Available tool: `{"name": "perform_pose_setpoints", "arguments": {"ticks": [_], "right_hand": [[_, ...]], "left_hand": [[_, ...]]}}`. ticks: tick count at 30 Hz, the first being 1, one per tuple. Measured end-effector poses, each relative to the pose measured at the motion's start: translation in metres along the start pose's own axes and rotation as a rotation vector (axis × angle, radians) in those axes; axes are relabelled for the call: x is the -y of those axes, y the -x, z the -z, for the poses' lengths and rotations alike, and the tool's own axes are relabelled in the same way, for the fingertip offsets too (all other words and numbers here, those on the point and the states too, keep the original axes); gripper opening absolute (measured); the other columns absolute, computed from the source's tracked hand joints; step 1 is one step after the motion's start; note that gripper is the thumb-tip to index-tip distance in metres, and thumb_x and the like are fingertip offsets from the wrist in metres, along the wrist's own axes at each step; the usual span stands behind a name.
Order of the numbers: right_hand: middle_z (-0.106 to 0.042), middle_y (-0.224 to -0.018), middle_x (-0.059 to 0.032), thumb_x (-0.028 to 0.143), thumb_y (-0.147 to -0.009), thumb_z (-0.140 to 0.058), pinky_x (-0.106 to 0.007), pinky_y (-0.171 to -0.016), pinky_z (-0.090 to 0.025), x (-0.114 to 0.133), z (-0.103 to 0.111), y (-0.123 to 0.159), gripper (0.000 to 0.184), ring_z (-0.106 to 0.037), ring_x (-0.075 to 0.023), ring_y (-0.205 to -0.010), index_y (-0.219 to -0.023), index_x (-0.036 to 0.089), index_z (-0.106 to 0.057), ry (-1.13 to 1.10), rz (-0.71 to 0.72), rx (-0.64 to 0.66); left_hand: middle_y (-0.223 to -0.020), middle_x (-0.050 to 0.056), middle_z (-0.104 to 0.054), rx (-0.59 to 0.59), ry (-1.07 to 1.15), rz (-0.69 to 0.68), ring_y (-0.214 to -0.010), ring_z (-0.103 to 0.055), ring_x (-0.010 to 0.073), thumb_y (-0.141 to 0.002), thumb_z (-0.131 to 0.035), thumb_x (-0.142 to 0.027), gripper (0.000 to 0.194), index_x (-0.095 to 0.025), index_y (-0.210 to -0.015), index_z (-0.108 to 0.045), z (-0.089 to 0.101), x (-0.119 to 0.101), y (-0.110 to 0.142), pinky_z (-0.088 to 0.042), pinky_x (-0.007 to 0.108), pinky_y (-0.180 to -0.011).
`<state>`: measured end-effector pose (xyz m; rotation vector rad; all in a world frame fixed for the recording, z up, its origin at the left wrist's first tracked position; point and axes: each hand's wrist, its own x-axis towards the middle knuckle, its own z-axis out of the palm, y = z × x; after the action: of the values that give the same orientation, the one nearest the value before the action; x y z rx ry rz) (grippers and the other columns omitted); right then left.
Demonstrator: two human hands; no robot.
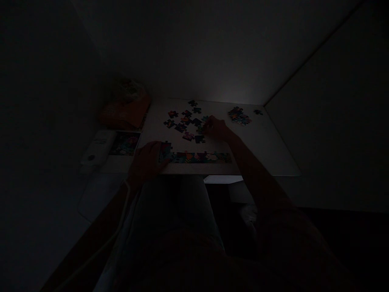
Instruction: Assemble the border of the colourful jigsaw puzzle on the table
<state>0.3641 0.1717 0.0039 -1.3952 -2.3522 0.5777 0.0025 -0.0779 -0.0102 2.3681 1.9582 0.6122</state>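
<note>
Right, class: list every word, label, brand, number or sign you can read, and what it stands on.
Readable text: none.
White object at the left: lines of print, too small and dark to read.
Puzzle pieces: colourful pictures, no legible lettering.

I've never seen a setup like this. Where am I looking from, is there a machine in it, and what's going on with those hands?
There's no machine working here: these are a person's own bare hands, seen from a camera worn on their head, looking forward and down. It's very dark, so small details are lost.

On the pale surface lie loose puzzle pieces, a heap of pieces farther right, and a row of pieces along the near edge. An orange bag sits at the far left.

The left hand rests at the row's left end. The right hand reaches among the loose pieces; whether its fingers grip one is too dark to tell.
</note>
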Motion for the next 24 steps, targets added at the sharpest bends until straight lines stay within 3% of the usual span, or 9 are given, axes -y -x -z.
{"name": "perform_pose_setpoints", "arguments": {"ticks": [4,8,11,15,20,24], "right_hand": [[-0.089,-0.119,-0.0102,0.072,-0.1,-0.088,-0.052,-0.105,-0.071,-0.007,0.01,0.017,0.047,-0.085,-0.0325,-0.113,-0.12,0.03,-0.077,-0.334,0.067,-0.059],[-0.091,-0.124,-0.0104,0.094,-0.098,-0.08,-0.056,-0.112,-0.072,-0.019,0.031,0.054,0.067,-0.086,-0.0333,-0.116,-0.121,0.032,-0.087,-0.411,0.085,-0.1],[-0.093,-0.131,-0.0085,0.09,-0.099,-0.082,-0.059,-0.119,-0.07,-0.027,0.043,0.088,0.062,-0.087,-0.0354,-0.123,-0.12,0.033,-0.093,-0.423,0.073,-0.045],[-0.095,-0.128,-0.0075,0.072,-0.103,-0.083,-0.056,-0.119,-0.069,-0.037,0.045,0.116,0.046,-0.088,-0.0353,-0.122,-0.119,0.031,-0.097,-0.401,0.032,0.031],[-0.095,-0.129,-0.0058,0.056,-0.104,-0.083,-0.056,-0.124,-0.066,-0.047,0.037,0.118,0.03,-0.088,-0.0345,-0.123,-0.115,0.033,-0.098,-0.374,0.034,0.042],[-0.094,-0.13,-0.0077,0.055,-0.108,-0.082,-0.053,-0.118,-0.067,-0.05,0.034,0.118,0.03,-0.086,-0.0329,-0.12,-0.121,0.033,-0.097,-0.294,0.055,-0.009]], "left_hand": [[-0.173,0.027,-0.067,0.011,-0.014,0.003,-0.162,-0.064,0.0455,-0.119,-0.059,-0.061,0.072,-0.015,-0.173,-0.058,0.001,-0.001,-0.001,-0.053,0.063,-0.133],[-0.17,0.028,-0.068,0.014,-0.018,-0.001,-0.157,-0.067,0.0483,-0.118,-0.057,-0.064,0.073,-0.015,-0.172,-0.06,0.003,-0.002,-0.004,-0.056,0.067,-0.129],[-0.17,0.028,-0.068,0.012,-0.015,0.005,-0.156,-0.068,0.0507,-0.116,-0.057,-0.065,0.074,-0.015,-0.17,-0.061,0.005,-0.003,-0.006,-0.057,0.07,-0.129],[-0.168,0.03,-0.068,0.032,-0.012,-0.014,-0.156,-0.069,0.0522,-0.114,-0.057,-0.064,0.075,-0.014,-0.169,-0.061,0.009,-0.004,-0.008,-0.058,0.071,-0.126],[-0.168,0.032,-0.067,0.032,0.0,-0.009,-0.156,-0.068,0.0544,-0.114,-0.055,-0.064,0.075,-0.013,-0.17,-0.061,0.011,-0.006,-0.008,-0.057,0.074,-0.127],[-0.167,0.031,-0.068,0.043,-0.002,-0.004,-0.155,-0.068,0.0541,-0.114,-0.056,-0.064,0.074,-0.016,-0.17,-0.061,0.011,-0.006,-0.008,-0.058,0.075,-0.124]]}}
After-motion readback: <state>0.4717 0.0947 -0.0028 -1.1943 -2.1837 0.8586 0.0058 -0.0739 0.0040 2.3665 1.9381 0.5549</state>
